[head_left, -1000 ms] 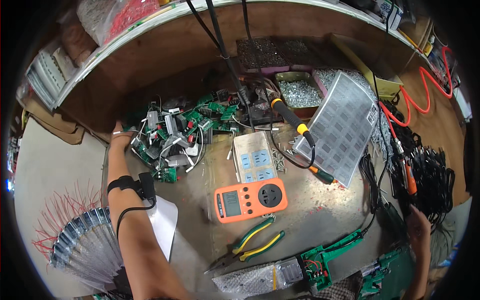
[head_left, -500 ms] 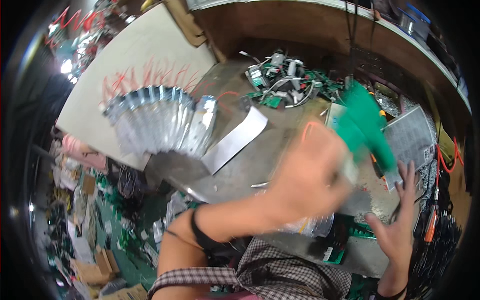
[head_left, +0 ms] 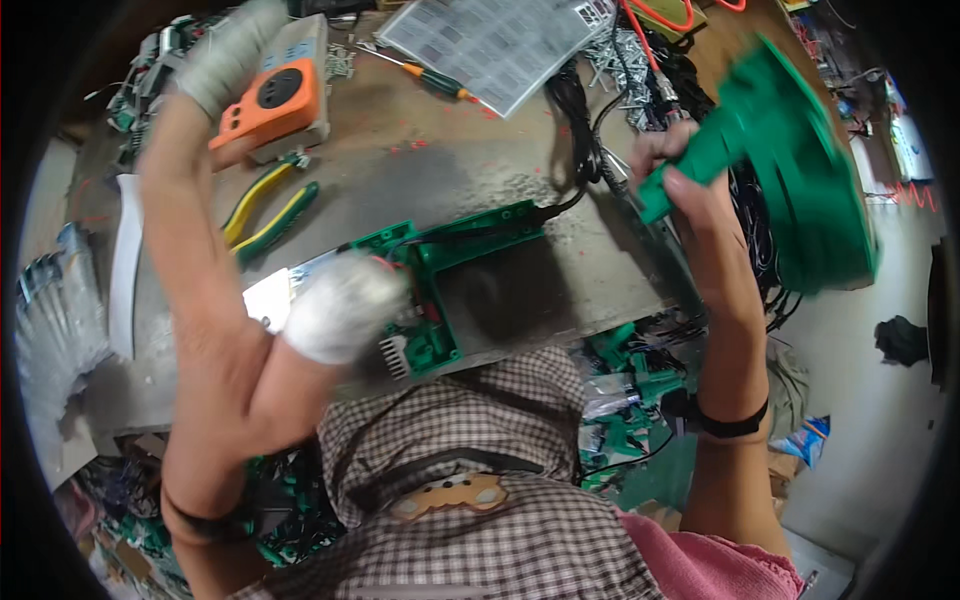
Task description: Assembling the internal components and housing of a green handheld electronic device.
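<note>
While the right hand [head_left: 692, 185] grips a green shell [head_left: 815, 190] at upper right, the left hand [head_left: 228, 335] spreads wide.
Near the frame's centre lies an open green case [head_left: 438, 345].

Pliers [head_left: 284, 222] on tbl [head_left: 385, 190], L of hsg [head_left: 427, 262], w/ scrdrvr [head_left: 440, 81] behind.

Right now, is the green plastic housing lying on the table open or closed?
Open: the green plastic housing shows its inside, with a black cable uncovered within.
</note>
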### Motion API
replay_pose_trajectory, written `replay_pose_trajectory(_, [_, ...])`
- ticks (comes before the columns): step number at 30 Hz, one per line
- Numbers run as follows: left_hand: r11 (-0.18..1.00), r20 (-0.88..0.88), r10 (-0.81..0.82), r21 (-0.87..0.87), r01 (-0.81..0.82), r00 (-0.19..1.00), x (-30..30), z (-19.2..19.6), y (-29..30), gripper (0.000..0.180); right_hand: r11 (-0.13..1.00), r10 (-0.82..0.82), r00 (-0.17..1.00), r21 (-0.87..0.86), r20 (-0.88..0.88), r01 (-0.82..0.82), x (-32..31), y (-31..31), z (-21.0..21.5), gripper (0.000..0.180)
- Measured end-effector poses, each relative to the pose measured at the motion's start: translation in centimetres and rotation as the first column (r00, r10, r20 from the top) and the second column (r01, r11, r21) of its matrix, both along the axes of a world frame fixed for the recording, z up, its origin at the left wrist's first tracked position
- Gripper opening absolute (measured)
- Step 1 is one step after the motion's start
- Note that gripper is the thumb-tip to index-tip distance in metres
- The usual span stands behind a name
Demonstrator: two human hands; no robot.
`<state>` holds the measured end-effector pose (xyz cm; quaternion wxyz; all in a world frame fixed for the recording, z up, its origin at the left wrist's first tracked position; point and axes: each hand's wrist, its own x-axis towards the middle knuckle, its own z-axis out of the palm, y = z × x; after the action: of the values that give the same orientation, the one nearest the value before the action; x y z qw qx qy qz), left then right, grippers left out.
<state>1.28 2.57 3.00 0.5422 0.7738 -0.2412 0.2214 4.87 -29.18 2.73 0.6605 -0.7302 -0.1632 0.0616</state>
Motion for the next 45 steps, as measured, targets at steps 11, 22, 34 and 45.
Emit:
replay_pose_trajectory(11, [0.858, -0.219, -0.107, 0.472, 0.202, 0.97, -2.2, -6.1, 2.7, 0.081, 0.749, 0.254, 0.963, -0.648, 0.087, -0.139, 0.6, 2.9, -0.4, 0.031])
replay_pose_trajectory(22, [0.798, -0.242, -0.181, 0.53, 0.286, 0.953, -2.8, -6.1, 4.5, 0.092, 0.184, 0.762, 0.647, -0.968, 0.033, -0.168, 2.9, 8.4, -0.3, 0.053])
replay_pose_trajectory(34, [0.783, -0.112, -0.25, 0.562, 0.268, 0.962, -2.9, -7.9, 5.2, 0.081, 0.682, 0.435, 0.884, -0.704, 0.173, -0.198, 2.8, 5.5, -7.6, 0.031])
replay_pose_trajectory(45, [0.728, -0.013, 0.011, 0.685, 0.001, 1.0, -4.1, -5.3, -5.8, 0.089, 0.507, 0.455, 0.811, -0.855, 0.369, 0.105, 1.7, 7.5, -7.3, 0.014])
